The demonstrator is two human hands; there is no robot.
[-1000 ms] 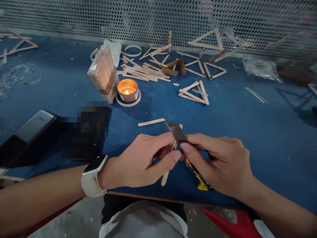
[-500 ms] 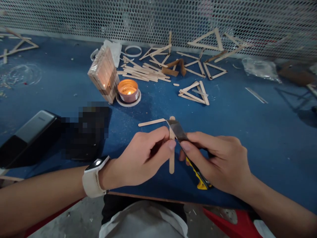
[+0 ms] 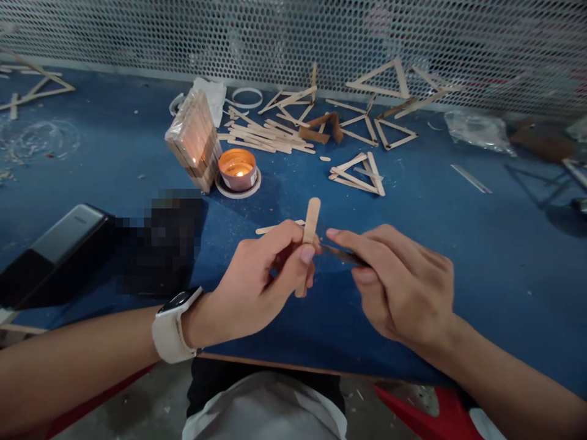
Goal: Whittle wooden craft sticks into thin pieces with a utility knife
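My left hand (image 3: 268,278) pinches a wooden craft stick (image 3: 312,220) around its middle, its rounded top tilted slightly right. To the right, my right hand (image 3: 403,281) is closed on a utility knife (image 3: 346,254), whose blade points left toward the stick; its handle is hidden by my fingers. Partly behind my left fingers, a cut stick piece (image 3: 270,229) lies on the blue table (image 3: 481,275). A lit candle (image 3: 237,170) in a tin stands farther back, beside a wrapped bundle of sticks (image 3: 195,140).
Loose sticks (image 3: 266,134) lie behind the candle. Stick triangles (image 3: 358,174) are at the centre right and back. A black box (image 3: 59,253) and a dark, pixelated object (image 3: 160,244) lie at left. Plastic wrap (image 3: 477,131) rests at back right, before a perforated metal screen (image 3: 293,43).
My left hand has raised and tilted the stick off the table. The knife has turned flatter and dropped away from the stick's top, and my right index finger has lifted off the blade.
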